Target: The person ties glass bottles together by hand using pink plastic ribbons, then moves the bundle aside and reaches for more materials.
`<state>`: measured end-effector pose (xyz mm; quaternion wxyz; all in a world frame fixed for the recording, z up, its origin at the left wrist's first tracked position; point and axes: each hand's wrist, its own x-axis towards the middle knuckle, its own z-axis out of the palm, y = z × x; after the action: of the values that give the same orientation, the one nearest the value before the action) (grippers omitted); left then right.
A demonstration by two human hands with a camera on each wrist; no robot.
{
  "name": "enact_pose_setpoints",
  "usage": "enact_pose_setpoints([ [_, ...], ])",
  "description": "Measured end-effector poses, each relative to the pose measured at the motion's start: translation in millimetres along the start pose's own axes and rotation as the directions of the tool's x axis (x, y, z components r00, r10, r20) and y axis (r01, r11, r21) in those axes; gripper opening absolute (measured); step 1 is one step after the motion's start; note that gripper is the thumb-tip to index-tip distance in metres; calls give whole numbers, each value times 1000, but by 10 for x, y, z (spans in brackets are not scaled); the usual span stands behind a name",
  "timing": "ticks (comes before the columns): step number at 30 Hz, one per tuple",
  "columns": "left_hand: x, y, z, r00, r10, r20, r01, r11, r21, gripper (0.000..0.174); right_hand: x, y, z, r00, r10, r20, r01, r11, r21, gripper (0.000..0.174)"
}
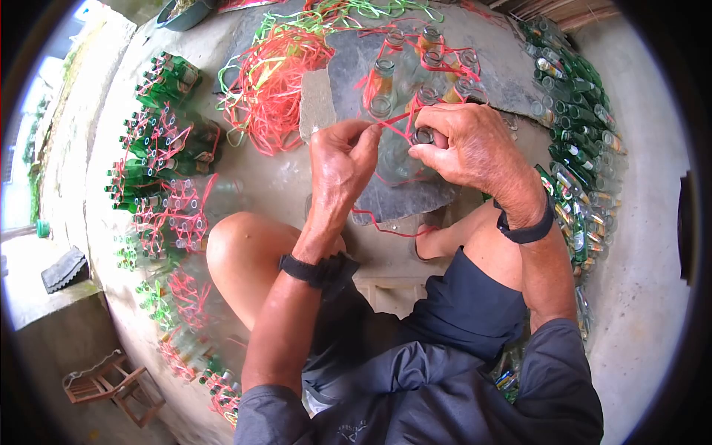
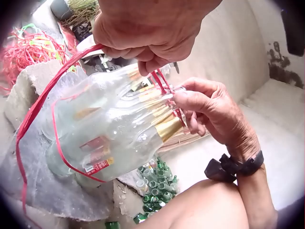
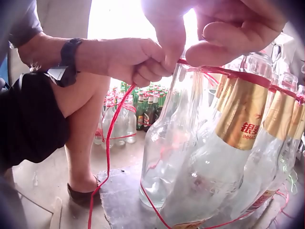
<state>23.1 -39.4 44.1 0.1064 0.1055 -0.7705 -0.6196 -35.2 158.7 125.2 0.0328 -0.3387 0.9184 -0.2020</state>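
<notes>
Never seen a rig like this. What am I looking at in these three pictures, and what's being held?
No machine here: each grip is a person's bare hand. The head picture comes from a camera worn on the head, looking forward and down. The other two come from cameras worn on the left and right wrists, so each shows that hand's work close up.

A bundle of clear bottles stands on a dark slab, red strap running around the necks. The left hand pinches the strap; the right hand holds the neck of one bottle. Beyond lies a tangled strap pile.
</notes>
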Motion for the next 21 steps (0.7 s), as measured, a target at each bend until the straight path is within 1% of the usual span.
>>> enact_pose_setpoints([
  [3, -8, 13, 6, 999, 44, -26, -44, 999, 25, 19, 5, -4, -15, 1000, -6, 11, 6, 1000, -4, 25],
  [5, -10, 43, -2, 997, 65, -36, -63, 997, 53, 18, 2, -17, -16, 999, 15, 32, -16, 1000, 11, 25],
  [6, -21, 80, -2, 995, 90, -50, -84, 991, 107, 16, 1, -12, -7, 1000, 14, 26, -15, 1000, 15, 25],
  [7, -25, 106, -1, 991, 115, -61, -104, 982, 160, 15, -3, 0, 7, 1000, -16, 0, 16, 1000, 4, 26],
  [8, -18, 99, -2, 991, 118, -58, -107, 981, 164, 15, -11, 10, 17, 999, -44, -25, 44, 999, -7, 26],
  [12, -7, 107, -14, 984, 169, -48, -152, 958, 243, 14, -27, 33, 46, 997, -58, -45, 57, 998, -24, 26],
  [14, -8, 138, -32, 983, 182, -36, -165, 946, 281, 15, -35, 65, 108, 979, -137, -152, 140, 990, 9, 25],
  [15, -14, 146, -33, 982, 185, -33, -166, 937, 306, 15, -38, 54, 98, 978, -135, -158, 139, 990, 14, 25],
  [17, -13, 143, -30, 981, 190, -27, -170, 928, 332, 14, -43, 29, 54, 996, -68, -62, 69, 998, 5, 26],
  [19, 16, 141, -35, 976, 216, -34, -188, 908, 375, 12, -47, 27, 62, 995, -69, -75, 69, 998, 2, 25],
  [21, 1, 162, -41, 979, 202, -29, -178, 913, 369, 12, -53, 28, 66, 994, -71, -87, 72, 997, 3, 24],
])
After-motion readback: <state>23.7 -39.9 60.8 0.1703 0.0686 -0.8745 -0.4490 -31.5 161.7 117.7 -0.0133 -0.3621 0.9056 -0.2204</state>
